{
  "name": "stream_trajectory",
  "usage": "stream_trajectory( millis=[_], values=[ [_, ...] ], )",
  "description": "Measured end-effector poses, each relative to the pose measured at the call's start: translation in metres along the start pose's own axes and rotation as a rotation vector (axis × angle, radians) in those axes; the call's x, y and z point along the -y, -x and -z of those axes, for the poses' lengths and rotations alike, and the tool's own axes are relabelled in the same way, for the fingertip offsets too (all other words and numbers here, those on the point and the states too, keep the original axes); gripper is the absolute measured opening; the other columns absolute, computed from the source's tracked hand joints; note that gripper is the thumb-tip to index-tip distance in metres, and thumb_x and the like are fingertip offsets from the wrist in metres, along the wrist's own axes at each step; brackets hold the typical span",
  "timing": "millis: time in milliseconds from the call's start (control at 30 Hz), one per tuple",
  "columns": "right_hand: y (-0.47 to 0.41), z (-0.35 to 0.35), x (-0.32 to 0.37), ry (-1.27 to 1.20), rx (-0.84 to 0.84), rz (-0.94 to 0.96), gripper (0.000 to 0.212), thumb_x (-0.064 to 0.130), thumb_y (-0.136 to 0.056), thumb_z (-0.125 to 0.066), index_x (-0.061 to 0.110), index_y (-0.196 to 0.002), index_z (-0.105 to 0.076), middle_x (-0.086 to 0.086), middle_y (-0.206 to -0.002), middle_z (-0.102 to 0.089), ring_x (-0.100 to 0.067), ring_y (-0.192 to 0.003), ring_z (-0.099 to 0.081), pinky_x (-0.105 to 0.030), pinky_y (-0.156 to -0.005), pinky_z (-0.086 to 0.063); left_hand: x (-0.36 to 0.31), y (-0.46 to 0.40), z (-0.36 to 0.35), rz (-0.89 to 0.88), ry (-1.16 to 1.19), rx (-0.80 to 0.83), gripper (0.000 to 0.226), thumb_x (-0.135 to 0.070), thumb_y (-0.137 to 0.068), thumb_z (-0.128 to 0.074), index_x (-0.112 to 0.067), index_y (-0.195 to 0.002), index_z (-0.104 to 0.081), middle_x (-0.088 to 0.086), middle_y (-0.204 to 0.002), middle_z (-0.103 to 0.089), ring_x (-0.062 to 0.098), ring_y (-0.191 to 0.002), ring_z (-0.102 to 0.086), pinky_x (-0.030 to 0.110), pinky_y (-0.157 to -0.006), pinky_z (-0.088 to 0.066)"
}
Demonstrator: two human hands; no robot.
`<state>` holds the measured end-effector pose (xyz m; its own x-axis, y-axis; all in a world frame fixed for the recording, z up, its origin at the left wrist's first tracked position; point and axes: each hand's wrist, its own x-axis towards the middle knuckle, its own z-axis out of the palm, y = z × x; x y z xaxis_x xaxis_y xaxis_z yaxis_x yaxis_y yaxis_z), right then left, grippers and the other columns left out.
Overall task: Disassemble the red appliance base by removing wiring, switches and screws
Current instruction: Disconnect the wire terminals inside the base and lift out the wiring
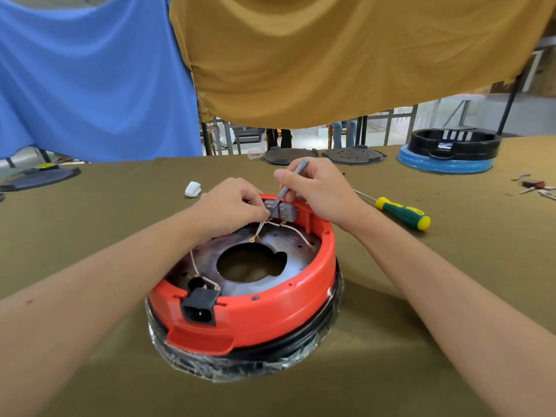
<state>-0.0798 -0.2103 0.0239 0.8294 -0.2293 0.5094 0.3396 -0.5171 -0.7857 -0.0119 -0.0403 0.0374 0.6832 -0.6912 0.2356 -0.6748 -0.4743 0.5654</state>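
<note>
Grey switch pinched by left hand, probe gripped by right hand; thin wires judged fragile, best held at terminals

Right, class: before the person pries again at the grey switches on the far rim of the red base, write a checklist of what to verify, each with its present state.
1. Left hand steadies the grey switches: ok.
2. Right hand grips the grey tool: ok.
3. Tool tip seated at the switches: cannot tell, too small.
4. White wires off the switches: not ok, they run to them.
5. Red base flat on the table: ok.
6. Screwdriver within reach: ok.
</note>
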Motion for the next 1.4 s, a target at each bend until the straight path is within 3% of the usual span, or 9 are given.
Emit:
stream_trajectory(
  millis=[200, 300, 400, 500, 700, 967, 1067, 1200, 1400],
  values=[
    [0.0007, -0.001, -0.0006, -0.014, -0.007, -0.022, 0.026, 0.024, -0.097, -0.063, 0.006, -0.078, -0.065, -0.006, -0.067, -0.068, -0.012, -0.063, -0.062, -0.028, -0.066, -0.049, 0.0013, -0.001, 0.0002, 0.009, -0.005, 0.009, 0.018, -0.021, -0.082, -0.075, -0.018, -0.064, -0.073, -0.005, -0.098, -0.068, 0.013, -0.096, -0.062, 0.045, -0.095, -0.048],
    [0.0031, -0.001, 0.0006, 0.003, -0.014, -0.005, 0.027, 0.025, -0.097, -0.063, 0.004, -0.079, -0.064, -0.01, -0.07, -0.069, -0.02, -0.066, -0.065, -0.036, -0.071, -0.052, 0.0026, -0.0012, 0.0005, 0.002, -0.006, 0.005, 0.02, -0.021, -0.082, -0.075, -0.019, -0.062, -0.072, -0.005, -0.096, -0.069, 0.012, -0.096, -0.062, 0.042, -0.093, -0.048],
    [0.0063, -0.0012, 0.0027, 0.056, -0.029, 0.046, 0.029, 0.026, -0.096, -0.063, 0.002, -0.079, -0.064, -0.012, -0.071, -0.071, -0.032, -0.072, -0.066, -0.037, -0.07, -0.051, 0.0043, -0.002, 0.0006, -0.01, -0.01, 0.004, 0.02, -0.021, -0.082, -0.075, -0.019, -0.062, -0.072, -0.005, -0.096, -0.069, 0.01, -0.094, -0.062, 0.034, -0.088, -0.047],
    [0.007, -0.0006, 0.006, 0.145, -0.011, 0.1, 0.027, 0.027, -0.095, -0.065, 0.007, -0.078, -0.066, -0.008, -0.069, -0.071, -0.025, -0.068, -0.065, -0.033, -0.066, -0.048, 0.0052, -0.0027, 0.0006, -0.013, -0.015, 0.0, 0.022, -0.021, -0.082, -0.075, -0.021, -0.06, -0.071, -0.007, -0.091, -0.068, 0.005, -0.087, -0.061, 0.027, -0.081, -0.046],
    [0.0032, 0.0008, 0.004, 0.069, 0.012, 0.053, 0.03, 0.024, -0.096, -0.065, -0.002, -0.082, -0.066, -0.017, -0.073, -0.072, -0.037, -0.074, -0.067, -0.041, -0.071, -0.053, 0.0049, -0.0029, 0.0004, -0.012, -0.02, 0.004, 0.021, -0.02, -0.081, -0.075, -0.019, -0.06, -0.071, -0.005, -0.095, -0.069, 0.009, -0.091, -0.062, 0.029, -0.086, -0.047],
    [0.0024, 0.0, 0.0002, -0.048, -0.004, -0.057, 0.024, 0.022, -0.096, -0.065, 0.002, -0.083, -0.066, -0.017, -0.074, -0.069, -0.01, -0.061, -0.061, -0.023, -0.065, -0.049, 0.0019, -0.0001, 0.0014, 0.0, -0.019, 0.019, 0.015, -0.019, -0.08, -0.074, -0.016, -0.065, -0.074, -0.007, -0.097, -0.067, 0.012, -0.099, -0.061, 0.04, -0.095, -0.047],
    [0.0031, -0.0016, -0.0008, -0.027, -0.023, -0.038, 0.024, 0.024, -0.096, -0.065, 0.008, -0.078, -0.065, -0.019, -0.076, -0.071, -0.015, -0.064, -0.062, -0.032, -0.07, -0.051, 0.0009, 0.0009, 0.0016, -0.005, -0.013, 0.021, 0.015, -0.018, -0.081, -0.074, -0.014, -0.066, -0.074, -0.006, -0.098, -0.067, 0.011, -0.098, -0.061, 0.04, -0.096, -0.046],
    [0.0045, -0.0013, -0.0014, 0.007, -0.053, 0.022, 0.027, 0.027, -0.095, -0.065, 0.009, -0.076, -0.065, -0.014, -0.073, -0.072, -0.037, -0.074, -0.067, -0.05, -0.076, -0.055, 0.0, 0.0016, 0.0018, -0.003, -0.011, 0.02, 0.015, -0.018, -0.081, -0.074, -0.011, -0.068, -0.075, -0.007, -0.097, -0.067, 0.011, -0.097, -0.062, 0.04, -0.096, -0.047],
    [0.0037, -0.0005, -0.0023, 0.018, -0.031, 0.017, 0.027, 0.026, -0.095, -0.066, 0.006, -0.077, -0.065, -0.014, -0.074, -0.072, -0.038, -0.076, -0.068, -0.049, -0.076, -0.055, 0.0007, 0.0009, 0.0012, -0.002, -0.017, 0.018, 0.014, -0.018, -0.082, -0.074, -0.01, -0.069, -0.075, -0.007, -0.098, -0.067, 0.009, -0.094, -0.061, 0.032, -0.091, -0.045]
  ],
)
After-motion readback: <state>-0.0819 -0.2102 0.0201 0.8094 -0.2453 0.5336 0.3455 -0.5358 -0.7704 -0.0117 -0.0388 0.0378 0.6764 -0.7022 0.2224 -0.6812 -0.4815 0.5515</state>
